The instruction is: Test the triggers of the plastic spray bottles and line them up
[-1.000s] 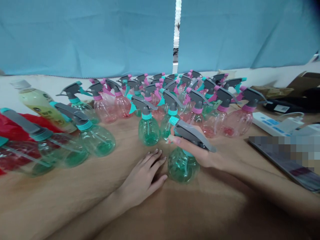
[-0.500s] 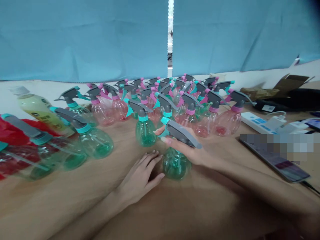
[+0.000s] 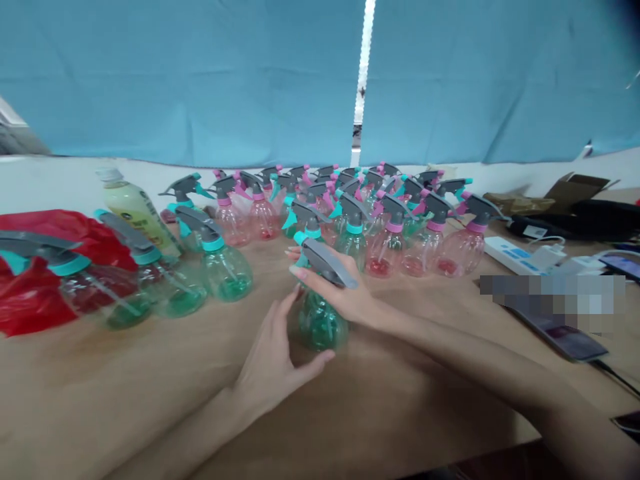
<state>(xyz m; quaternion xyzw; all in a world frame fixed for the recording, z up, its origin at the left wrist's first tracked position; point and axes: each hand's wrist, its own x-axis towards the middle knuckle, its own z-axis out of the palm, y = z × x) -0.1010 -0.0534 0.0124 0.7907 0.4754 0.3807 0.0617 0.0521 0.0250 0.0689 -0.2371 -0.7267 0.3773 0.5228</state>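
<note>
A green spray bottle (image 3: 321,323) with a grey and turquoise trigger head stands upright on the table in front of me. My right hand (image 3: 340,287) is wrapped round its neck beneath the grey lever, fingers by the trigger. To the left, my left hand (image 3: 280,353) is open in a C shape round the bottle's lower body. Its fingertips are at the bottle's left side and its thumb is by the base; whether they press on it I cannot tell. Behind stand several pink spray bottles (image 3: 383,257) and another green spray bottle (image 3: 353,243).
Several green spray bottles (image 3: 227,277) line the left side, near a red plastic bag (image 3: 45,313) and a yellowish drink bottle (image 3: 135,210). On the right lie a phone (image 3: 555,327), a white power strip (image 3: 510,253) and an open cardboard box (image 3: 575,193). A blue curtain (image 3: 200,80) hangs behind.
My left hand has risen from lying on the table and opened round the bottle's lower body. My right hand keeps its hold on the neck. The view has shifted left.
</note>
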